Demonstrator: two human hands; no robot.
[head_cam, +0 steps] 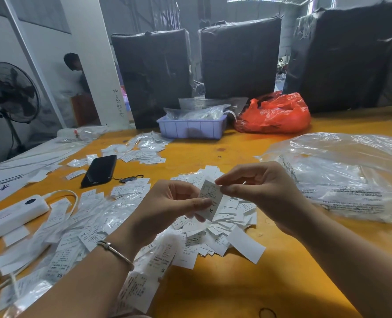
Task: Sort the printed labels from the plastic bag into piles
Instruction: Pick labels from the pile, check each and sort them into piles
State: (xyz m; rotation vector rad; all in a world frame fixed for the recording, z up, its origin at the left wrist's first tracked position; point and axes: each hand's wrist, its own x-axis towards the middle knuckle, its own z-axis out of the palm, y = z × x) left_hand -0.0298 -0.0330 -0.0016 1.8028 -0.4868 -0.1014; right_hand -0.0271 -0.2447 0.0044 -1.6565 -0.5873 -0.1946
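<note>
A white printed label marked M point(211, 200) is held above the orange table point(247, 283). My left hand point(167, 207) pinches its lower part with thumb and fingers. My right hand point(254, 184) pinches its top edge. Under both hands lies a heap of loose white labels point(224, 230). More labels, some marked XS and S, spread to the left point(75, 237) and toward me point(144, 283). A large clear plastic bag point(346, 175) with printed text lies at the right.
A black phone point(99, 169) lies left of centre, a white power strip point(11, 216) with cable at the far left. A lavender tray point(191, 127) of clear bags and a red plastic bag point(275, 113) sit at the back, before black wrapped bales point(238, 58). A fan point(11, 92) stands left.
</note>
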